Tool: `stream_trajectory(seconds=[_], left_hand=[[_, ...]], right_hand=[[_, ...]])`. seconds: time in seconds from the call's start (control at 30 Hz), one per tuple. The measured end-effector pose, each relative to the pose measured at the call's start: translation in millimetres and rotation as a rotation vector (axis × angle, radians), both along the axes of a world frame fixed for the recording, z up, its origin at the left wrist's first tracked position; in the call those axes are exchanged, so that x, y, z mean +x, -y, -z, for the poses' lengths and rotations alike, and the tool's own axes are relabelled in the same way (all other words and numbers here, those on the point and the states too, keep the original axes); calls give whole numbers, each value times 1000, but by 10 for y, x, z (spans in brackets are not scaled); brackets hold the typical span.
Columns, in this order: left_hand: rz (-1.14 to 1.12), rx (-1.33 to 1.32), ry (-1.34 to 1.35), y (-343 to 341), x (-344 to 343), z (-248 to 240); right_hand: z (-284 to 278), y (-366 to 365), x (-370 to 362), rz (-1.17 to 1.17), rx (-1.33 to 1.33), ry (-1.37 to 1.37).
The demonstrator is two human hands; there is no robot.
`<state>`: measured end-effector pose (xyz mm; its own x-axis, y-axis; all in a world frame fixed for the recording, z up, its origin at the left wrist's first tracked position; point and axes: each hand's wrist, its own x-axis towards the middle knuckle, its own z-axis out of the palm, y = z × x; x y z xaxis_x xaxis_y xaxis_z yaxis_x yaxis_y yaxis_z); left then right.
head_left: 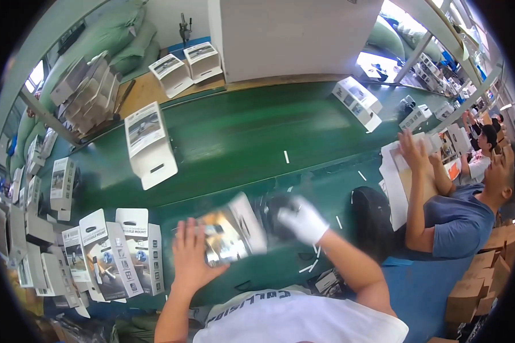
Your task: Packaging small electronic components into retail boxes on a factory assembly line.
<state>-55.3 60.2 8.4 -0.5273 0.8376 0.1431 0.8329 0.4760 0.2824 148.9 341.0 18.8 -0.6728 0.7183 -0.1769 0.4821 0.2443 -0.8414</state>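
Observation:
My bare left hand (192,254) is round the near left side of a printed cardboard box (216,231), its thumb along the near edge and its fingers on the left. The box lies on the green work surface with its white end flap (247,223) raised on the right. My right hand (304,222) wears a white glove and is smeared by motion. Its fingers close on a dark item in clear plastic (273,212), just right of the flap; the item's exact kind is too blurred to tell.
Several printed boxes (110,260) stand at my left. Another open box (149,137) lies across the green belt (234,123), one more (357,103) farther right. At right a co-worker (458,217) handles a box beside a black bag-like thing (372,220). White strips (286,156) lie scattered.

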Motion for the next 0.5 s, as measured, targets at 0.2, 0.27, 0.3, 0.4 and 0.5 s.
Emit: stream_trajectory(seconds=[0.2, 0.27, 0.3, 0.4, 0.5], left_hand=[[157, -66, 19, 181, 65, -68], [131, -36, 21, 176, 107, -25], [116, -21, 24, 197, 117, -9], [127, -53, -12, 208, 121, -50], [109, -75, -37, 199, 140, -39]], right_hand=[[-205, 216, 80, -32, -140, 196], [-347, 140, 92, -32, -23, 239], [-370, 142, 67, -34, 36, 261], [-161, 470, -91, -4, -1, 173], [-50, 515, -176, -1, -25, 95]])
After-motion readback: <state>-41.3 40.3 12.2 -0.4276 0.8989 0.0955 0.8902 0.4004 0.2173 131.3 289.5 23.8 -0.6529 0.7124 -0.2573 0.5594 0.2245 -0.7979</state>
